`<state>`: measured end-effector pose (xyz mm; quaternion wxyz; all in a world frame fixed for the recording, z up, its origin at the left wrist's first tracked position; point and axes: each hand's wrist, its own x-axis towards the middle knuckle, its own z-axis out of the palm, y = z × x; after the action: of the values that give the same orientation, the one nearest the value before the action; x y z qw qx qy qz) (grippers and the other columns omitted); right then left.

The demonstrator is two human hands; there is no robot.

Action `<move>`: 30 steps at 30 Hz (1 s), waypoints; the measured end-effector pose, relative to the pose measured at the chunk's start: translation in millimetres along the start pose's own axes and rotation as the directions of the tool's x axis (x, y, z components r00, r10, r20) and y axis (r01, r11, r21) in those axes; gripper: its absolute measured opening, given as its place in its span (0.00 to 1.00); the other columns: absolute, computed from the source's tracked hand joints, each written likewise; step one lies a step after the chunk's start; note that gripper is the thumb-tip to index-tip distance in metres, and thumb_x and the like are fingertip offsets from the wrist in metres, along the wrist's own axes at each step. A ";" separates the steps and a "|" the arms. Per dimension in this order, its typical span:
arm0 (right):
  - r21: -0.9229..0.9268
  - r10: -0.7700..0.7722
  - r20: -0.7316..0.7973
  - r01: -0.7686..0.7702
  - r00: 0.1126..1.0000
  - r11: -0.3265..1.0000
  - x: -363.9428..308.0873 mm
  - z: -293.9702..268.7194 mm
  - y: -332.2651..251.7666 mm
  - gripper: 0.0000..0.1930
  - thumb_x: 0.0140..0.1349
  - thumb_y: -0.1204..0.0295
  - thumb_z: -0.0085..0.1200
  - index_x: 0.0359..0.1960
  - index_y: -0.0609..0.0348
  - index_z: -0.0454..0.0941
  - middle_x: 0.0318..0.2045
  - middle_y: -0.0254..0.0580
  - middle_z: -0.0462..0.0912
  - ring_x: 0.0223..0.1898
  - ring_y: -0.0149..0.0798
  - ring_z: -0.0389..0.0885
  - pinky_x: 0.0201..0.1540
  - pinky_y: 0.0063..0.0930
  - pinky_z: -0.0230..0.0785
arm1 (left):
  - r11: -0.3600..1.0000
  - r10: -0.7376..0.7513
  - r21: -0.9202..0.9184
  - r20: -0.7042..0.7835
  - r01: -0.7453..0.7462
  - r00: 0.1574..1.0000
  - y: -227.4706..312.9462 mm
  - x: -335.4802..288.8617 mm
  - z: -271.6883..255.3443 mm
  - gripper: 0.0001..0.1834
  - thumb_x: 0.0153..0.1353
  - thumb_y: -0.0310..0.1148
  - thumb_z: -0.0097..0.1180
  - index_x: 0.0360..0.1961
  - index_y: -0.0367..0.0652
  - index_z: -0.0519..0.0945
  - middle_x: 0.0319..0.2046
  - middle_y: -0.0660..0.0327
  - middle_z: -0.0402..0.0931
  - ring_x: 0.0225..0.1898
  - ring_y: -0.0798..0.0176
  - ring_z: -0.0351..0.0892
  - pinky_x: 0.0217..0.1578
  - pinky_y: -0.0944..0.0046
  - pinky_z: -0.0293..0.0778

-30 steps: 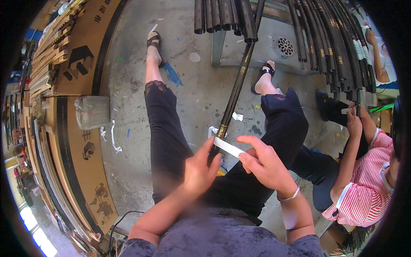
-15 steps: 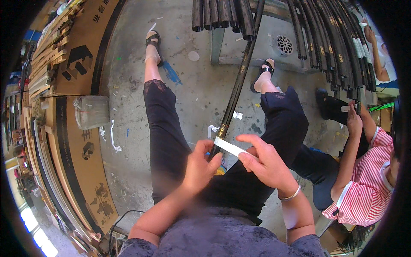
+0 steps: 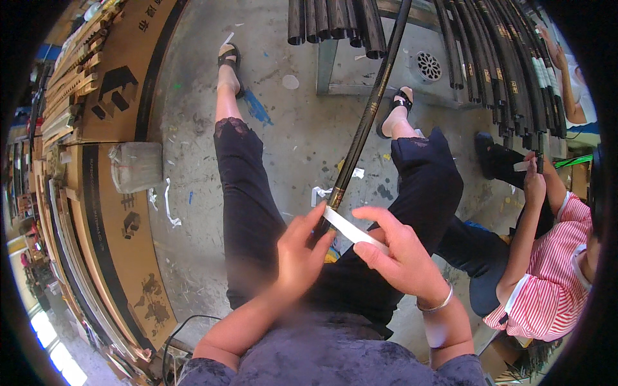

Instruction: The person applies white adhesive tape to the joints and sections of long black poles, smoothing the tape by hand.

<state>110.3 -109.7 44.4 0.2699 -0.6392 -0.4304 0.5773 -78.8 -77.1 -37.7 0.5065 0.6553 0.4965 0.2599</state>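
Observation:
A long black pole (image 3: 366, 120) with gold markings slants from my lap up toward the far rack. My left hand (image 3: 301, 249) is closed round its near end, fingertips at the spot where a white strip (image 3: 351, 229) meets the pole. The strip looks like tape or paper. It runs taut from the pole to my right hand (image 3: 400, 254), which pinches its other end between thumb and fingers; the index finger sticks out above it. My left fingers partly hide the pole's near end.
Several black poles (image 3: 335, 22) overhang at the far middle, and more (image 3: 496, 64) at the far right. A co-worker in a red-striped shirt (image 3: 541, 283) sits close on my right. Cardboard boxes (image 3: 125, 238) and a plastic-wrapped bundle (image 3: 136, 167) stand at left. White scraps (image 3: 170, 204) litter the floor.
The pole's far end has swung slightly right. My right hand has moved a little down and right, and more of the white strip shows between it and the pole.

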 end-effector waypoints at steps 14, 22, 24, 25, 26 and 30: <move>0.010 -0.029 -0.034 0.029 0.999 1.000 -2.8 -0.9 4.4 0.22 0.63 0.72 0.55 0.58 0.61 0.65 0.19 0.34 0.74 0.21 0.26 0.71 0.25 0.21 0.61 | 0.972 -0.160 -0.168 0.056 0.167 0.986 -7.0 -2.1 0.8 0.29 0.53 0.21 0.64 0.58 0.42 0.76 0.31 0.59 0.73 0.29 0.68 0.74 0.31 0.68 0.73; -0.012 0.011 -0.012 -0.011 1.000 1.000 -1.3 -6.4 4.5 0.23 0.62 0.68 0.57 0.57 0.61 0.65 0.26 0.54 0.82 0.28 0.48 0.84 0.33 0.32 0.71 | 0.875 -0.272 -0.376 0.142 0.306 0.952 -1.2 -1.0 -0.5 0.27 0.57 0.20 0.61 0.59 0.39 0.74 0.35 0.62 0.71 0.30 0.72 0.74 0.31 0.71 0.75; -0.033 -0.016 -0.021 0.015 1.000 0.999 -0.9 -6.1 6.7 0.23 0.62 0.68 0.57 0.57 0.61 0.65 0.27 0.54 0.82 0.28 0.48 0.84 0.33 0.32 0.71 | 0.870 -0.251 -0.399 0.146 0.289 0.957 -2.7 -1.4 -0.1 0.27 0.58 0.21 0.60 0.60 0.38 0.73 0.34 0.62 0.72 0.30 0.71 0.75 0.31 0.71 0.75; -0.020 -0.002 -0.016 0.002 1.000 1.000 -0.9 -6.4 6.1 0.23 0.62 0.68 0.57 0.57 0.61 0.65 0.27 0.54 0.82 0.28 0.48 0.84 0.33 0.32 0.71 | 0.868 -0.240 -0.410 0.148 0.281 0.959 -3.2 -1.6 -0.1 0.27 0.58 0.21 0.60 0.60 0.37 0.72 0.34 0.62 0.72 0.30 0.71 0.76 0.31 0.71 0.75; -0.008 0.013 -0.012 -0.014 1.000 1.000 -0.9 -6.7 5.7 0.23 0.63 0.68 0.57 0.57 0.61 0.65 0.27 0.54 0.82 0.28 0.48 0.84 0.33 0.32 0.72 | 0.864 -0.265 -0.397 0.168 0.311 0.950 -1.8 -1.4 -1.0 0.27 0.59 0.21 0.58 0.61 0.37 0.70 0.35 0.62 0.72 0.31 0.71 0.77 0.32 0.70 0.76; -0.025 -0.039 -0.034 0.038 0.999 0.999 -0.2 -4.9 13.8 0.23 0.63 0.68 0.56 0.57 0.61 0.64 0.27 0.54 0.82 0.28 0.47 0.84 0.34 0.32 0.72 | 0.853 -0.321 -0.365 0.197 0.373 0.926 -0.3 -1.7 -3.4 0.26 0.61 0.22 0.56 0.61 0.35 0.65 0.35 0.60 0.73 0.33 0.69 0.79 0.35 0.69 0.78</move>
<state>118.3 -115.9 33.8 0.2805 -0.6438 -0.4450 0.5557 -82.4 -77.2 -36.5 0.6978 0.4541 0.5100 0.2161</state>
